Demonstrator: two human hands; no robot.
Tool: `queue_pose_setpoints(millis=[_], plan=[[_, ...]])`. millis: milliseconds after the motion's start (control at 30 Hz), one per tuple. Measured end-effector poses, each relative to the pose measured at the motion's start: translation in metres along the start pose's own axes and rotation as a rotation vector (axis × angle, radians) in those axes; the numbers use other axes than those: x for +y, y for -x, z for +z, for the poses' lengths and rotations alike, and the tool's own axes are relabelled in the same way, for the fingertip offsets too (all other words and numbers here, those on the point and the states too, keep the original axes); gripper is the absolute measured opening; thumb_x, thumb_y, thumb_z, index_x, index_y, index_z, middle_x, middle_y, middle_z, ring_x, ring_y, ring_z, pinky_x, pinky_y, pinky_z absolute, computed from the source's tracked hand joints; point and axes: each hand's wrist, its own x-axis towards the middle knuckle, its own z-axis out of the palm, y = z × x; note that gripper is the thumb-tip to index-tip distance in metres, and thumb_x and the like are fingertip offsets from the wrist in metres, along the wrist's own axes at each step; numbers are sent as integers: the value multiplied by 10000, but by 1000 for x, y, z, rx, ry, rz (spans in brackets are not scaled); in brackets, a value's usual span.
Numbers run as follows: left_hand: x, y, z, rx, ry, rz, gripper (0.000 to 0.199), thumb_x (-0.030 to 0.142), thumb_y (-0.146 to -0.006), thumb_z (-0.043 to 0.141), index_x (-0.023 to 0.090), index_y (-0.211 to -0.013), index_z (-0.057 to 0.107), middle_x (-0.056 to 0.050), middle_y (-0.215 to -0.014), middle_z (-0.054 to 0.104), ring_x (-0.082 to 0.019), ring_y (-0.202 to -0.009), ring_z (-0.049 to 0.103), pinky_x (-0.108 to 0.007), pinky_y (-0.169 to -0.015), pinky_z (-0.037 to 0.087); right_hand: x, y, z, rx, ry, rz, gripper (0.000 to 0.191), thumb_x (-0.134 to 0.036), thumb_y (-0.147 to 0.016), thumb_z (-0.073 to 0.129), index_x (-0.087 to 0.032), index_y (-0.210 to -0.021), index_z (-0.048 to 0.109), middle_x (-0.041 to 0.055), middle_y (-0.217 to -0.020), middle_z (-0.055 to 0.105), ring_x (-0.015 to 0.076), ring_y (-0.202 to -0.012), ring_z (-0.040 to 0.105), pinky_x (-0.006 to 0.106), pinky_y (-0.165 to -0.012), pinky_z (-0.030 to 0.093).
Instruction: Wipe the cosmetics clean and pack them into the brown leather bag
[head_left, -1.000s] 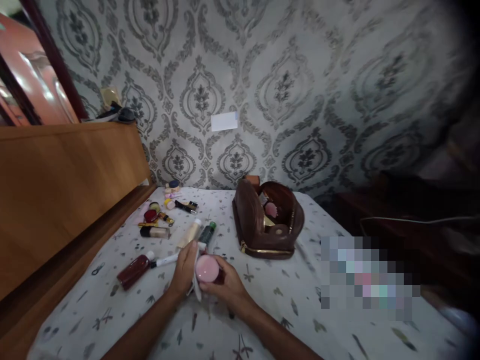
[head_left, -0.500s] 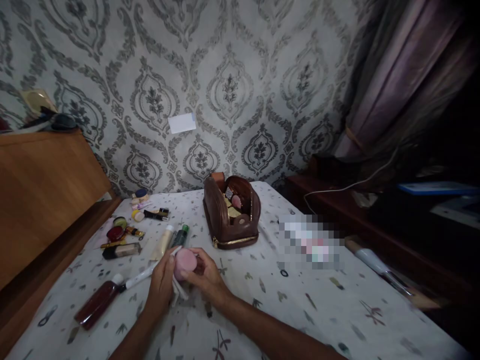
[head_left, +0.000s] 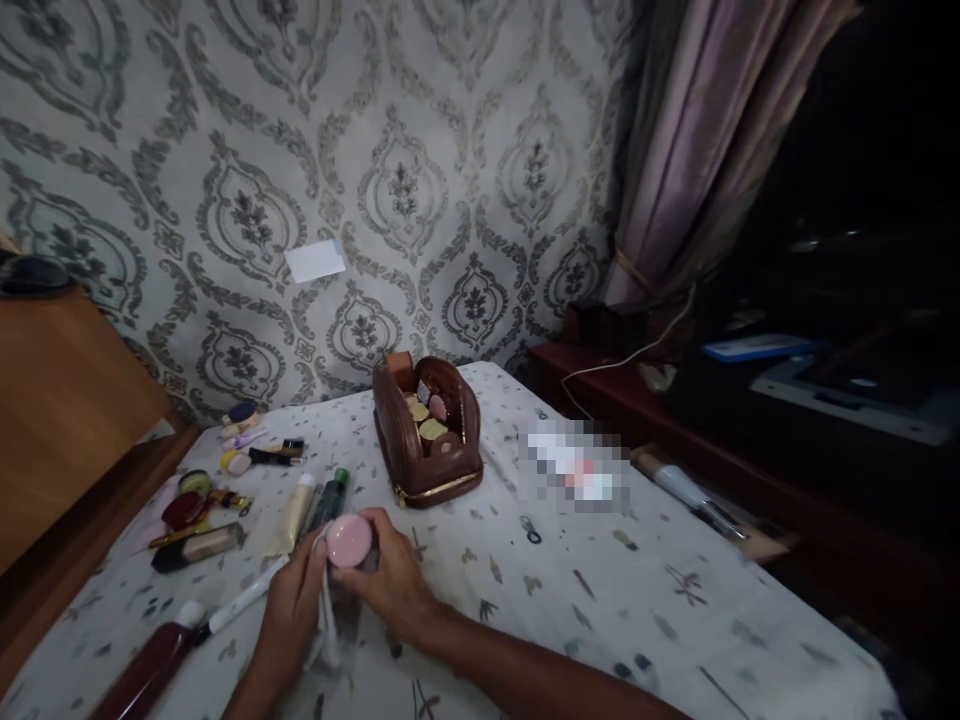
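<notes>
A round pink-lidded container (head_left: 349, 541) is between my hands, above the patterned sheet. My right hand (head_left: 397, 580) grips it from the right, with fingers curled round its side. My left hand (head_left: 291, 592) pinches a white wipe (head_left: 325, 622) against the container's left side; the wipe's lower end hangs down. Just beyond lie a cream tube (head_left: 294, 515) and a green-capped bottle (head_left: 331, 496). A slim white stick-like item (head_left: 244, 598) lies left of my left hand, by a dark red bottle (head_left: 154, 655). Further back stands an open brown leather bag (head_left: 439, 478) holding gold and pink items.
Several cosmetics lie at the left, among them a red jar (head_left: 185, 510) and a beige bottle (head_left: 204, 546). A wooden panel (head_left: 75, 390) borders that side. At the right are a blurred-out item (head_left: 574, 465), a white-handled object (head_left: 694, 498) and a dark red ledge (head_left: 585, 390).
My view has swung right, so things sit further left. The pink lid is tilted more towards me, and the wipe hangs lower beneath my hands.
</notes>
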Motion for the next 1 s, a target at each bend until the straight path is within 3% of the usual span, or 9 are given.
queue_pose_setpoints(millis=[200,333,533,667,833,933,1000], plan=[[13,-11,-12,-125,-123,67,438,548,-878,485,183,-1009,688,-73,-977,747,-270,-934,668,-342,-845,505,6,-3,1,33,178,44,431,-248,-670,750,-232,-1057,562,16,-974,683,227,-939,610,301,-814,428],[23,-21,-16,-165,-184,122,340,469,-907,467,198,-896,671,-28,-812,709,-220,-796,645,-290,-749,471,9,-6,1,-12,240,-25,398,-218,-683,710,-218,-1052,560,35,-996,677,241,-959,605,320,-836,431],[29,-54,-29,-145,-348,212,451,488,-944,373,201,-645,552,8,-613,575,-168,-628,538,-257,-615,395,14,-8,4,-23,341,-62,355,-211,-672,698,-196,-1013,602,79,-1009,667,276,-972,595,369,-859,435],[21,-102,-50,-82,-525,151,514,525,-954,309,200,-644,558,0,-625,588,-177,-657,572,-263,-635,392,18,-9,4,-55,357,-61,358,-228,-687,677,-212,-1039,610,76,-1025,659,275,-985,592,375,-869,440],[-1,-189,-90,46,-756,-51,435,456,-971,405,164,-750,641,-75,-827,687,-226,-894,636,-333,-812,444,28,-10,5,-68,342,-42,433,-275,-698,672,-222,-1123,608,88,-1086,655,286,-1026,590,402,-902,444],[-18,-237,-112,108,-871,-188,299,412,-945,533,139,-968,653,-79,-1031,678,-215,-983,632,-413,-886,486,38,-12,7,-70,332,-63,470,-292,-702,669,-229,-1164,607,99,-1108,659,295,-1043,596,411,-912,450],[-30,-263,-123,144,-928,-259,308,398,-931,575,148,-1105,623,-81,-1133,649,-216,-1021,628,-438,-898,507,47,-14,7,-91,328,-87,499,-303,-702,673,-239,-1192,604,104,-1127,662,302,-1051,601,416,-912,456]])
